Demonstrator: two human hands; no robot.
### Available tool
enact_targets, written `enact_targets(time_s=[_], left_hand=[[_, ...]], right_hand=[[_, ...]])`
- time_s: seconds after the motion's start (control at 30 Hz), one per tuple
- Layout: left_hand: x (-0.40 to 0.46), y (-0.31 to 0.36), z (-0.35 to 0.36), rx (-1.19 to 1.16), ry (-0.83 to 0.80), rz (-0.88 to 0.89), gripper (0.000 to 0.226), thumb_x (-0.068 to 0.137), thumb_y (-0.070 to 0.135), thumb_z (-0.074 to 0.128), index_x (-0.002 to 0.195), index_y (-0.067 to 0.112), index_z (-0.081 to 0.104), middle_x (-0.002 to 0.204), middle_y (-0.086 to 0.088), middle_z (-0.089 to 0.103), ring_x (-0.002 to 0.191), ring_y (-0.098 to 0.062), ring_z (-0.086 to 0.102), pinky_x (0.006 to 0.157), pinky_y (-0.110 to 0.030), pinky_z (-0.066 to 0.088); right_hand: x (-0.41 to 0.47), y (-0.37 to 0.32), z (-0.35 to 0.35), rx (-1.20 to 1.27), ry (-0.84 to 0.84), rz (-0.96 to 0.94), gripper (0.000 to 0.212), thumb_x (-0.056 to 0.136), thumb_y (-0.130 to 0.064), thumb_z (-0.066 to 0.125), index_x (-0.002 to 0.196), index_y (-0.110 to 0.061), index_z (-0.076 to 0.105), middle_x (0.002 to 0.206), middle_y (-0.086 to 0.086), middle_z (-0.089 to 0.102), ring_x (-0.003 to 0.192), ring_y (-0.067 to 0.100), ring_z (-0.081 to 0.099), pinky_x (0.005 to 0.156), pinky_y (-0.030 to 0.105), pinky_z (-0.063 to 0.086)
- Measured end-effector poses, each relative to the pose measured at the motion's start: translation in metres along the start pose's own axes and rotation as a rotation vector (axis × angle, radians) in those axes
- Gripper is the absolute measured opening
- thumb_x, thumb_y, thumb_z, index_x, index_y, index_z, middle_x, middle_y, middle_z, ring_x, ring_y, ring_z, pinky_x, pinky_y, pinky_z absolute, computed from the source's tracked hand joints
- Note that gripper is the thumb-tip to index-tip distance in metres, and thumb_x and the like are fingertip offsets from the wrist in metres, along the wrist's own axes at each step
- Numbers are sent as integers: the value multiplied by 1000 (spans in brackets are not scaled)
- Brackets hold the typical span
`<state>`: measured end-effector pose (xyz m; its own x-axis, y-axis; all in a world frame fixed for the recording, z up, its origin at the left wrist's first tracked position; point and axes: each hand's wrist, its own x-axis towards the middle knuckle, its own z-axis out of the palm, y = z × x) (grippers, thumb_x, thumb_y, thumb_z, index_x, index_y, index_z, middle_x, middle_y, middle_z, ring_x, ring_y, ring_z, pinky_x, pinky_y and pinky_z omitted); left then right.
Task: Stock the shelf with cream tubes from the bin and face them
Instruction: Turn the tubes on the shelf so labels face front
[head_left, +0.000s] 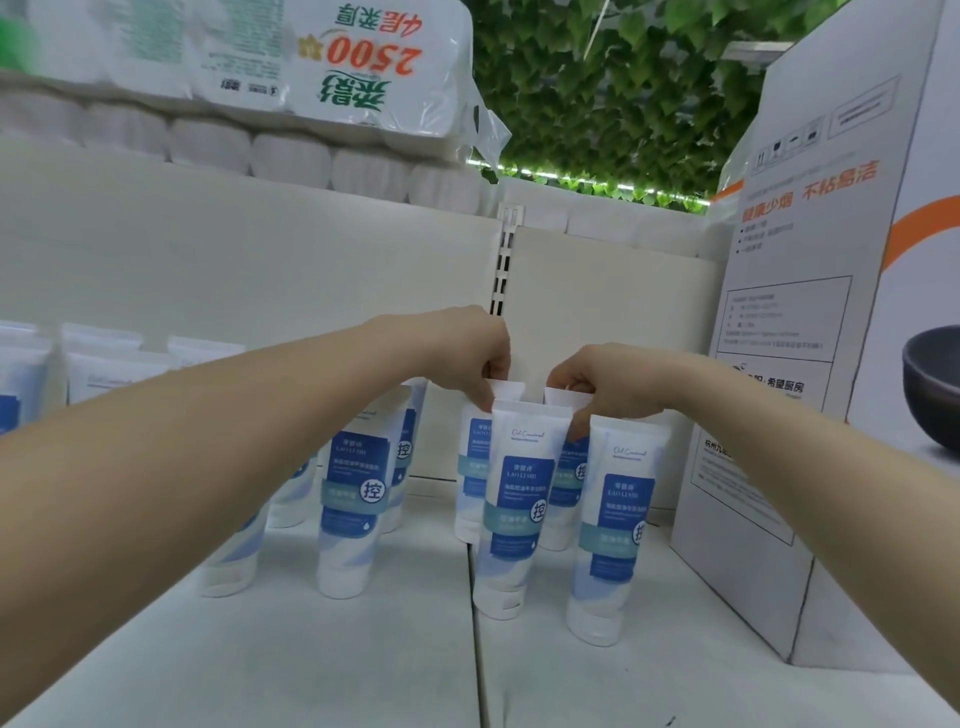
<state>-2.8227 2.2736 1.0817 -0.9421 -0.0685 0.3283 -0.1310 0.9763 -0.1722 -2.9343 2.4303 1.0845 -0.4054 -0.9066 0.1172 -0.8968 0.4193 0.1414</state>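
On the white shelf, beside the tall white carton, both forearms reach forward. Left hand pinches the top of a rear cream tube; right hand pinches another rear tube. Two front tubes stand upright on their caps before them.

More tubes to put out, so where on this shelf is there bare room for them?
Bare shelf lies in front of the standing tubes, and a strip between the front right tube and the cardboard box. It is crowded where both hands grip the back tubes.
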Motion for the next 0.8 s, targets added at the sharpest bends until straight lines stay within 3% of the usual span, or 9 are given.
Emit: enact_targets(time_s=[0.1,0.27,0.37,0.53,0.63,0.73,0.8], left_hand=[[0,-1,1,-1,6,-1,21,82,29,72,98,17,70,83,7,63,78,-13,58,77,-29,52],[1,0,2,-19,10,0,22,82,29,71,101,17,70,80,10,61,78,-13,57,76,-29,51],[1,1,2,-15,-17,-9,23,80,32,72,100,20,68,78,13,59,75,-9,54,72,-26,47],[-8,1,-5,-84,-1,-24,31,82,34,72,110,24,68,100,9,68,93,-11,62,89,-32,52],[-24,2,-21,-144,162,-39,26,87,32,67,113,26,66,107,11,68,96,-8,61,87,-25,46],[-50,14,-34,-211,406,-41,20,92,35,60,107,28,69,105,14,68,76,10,53,68,-8,33],[-69,25,-36,-258,462,-32,22,92,40,56,106,29,70,101,16,67,69,20,49,62,-3,29]], right_hand=[[1,2,3,-14,-12,26,21,87,-27,67,108,-23,63,104,-5,66,92,17,59,75,26,46],[0,1,3,-31,-19,31,24,87,-28,66,110,-23,61,103,-6,64,89,16,57,68,23,42],[-3,2,2,-33,-19,44,29,88,-28,66,115,-21,61,104,-5,63,90,16,56,75,25,43],[-8,2,0,-20,-18,67,34,88,-29,67,120,-21,59,110,-4,64,92,15,57,81,26,44],[-20,7,-10,25,81,83,32,87,-28,68,118,-26,60,102,-8,66,92,13,60,85,27,48],[-45,8,-22,79,261,70,23,90,-28,63,114,-30,63,96,-11,66,96,12,62,88,28,48],[-64,5,-26,137,336,40,19,93,-34,58,110,-32,65,93,-15,68,95,8,62,89,29,48]])
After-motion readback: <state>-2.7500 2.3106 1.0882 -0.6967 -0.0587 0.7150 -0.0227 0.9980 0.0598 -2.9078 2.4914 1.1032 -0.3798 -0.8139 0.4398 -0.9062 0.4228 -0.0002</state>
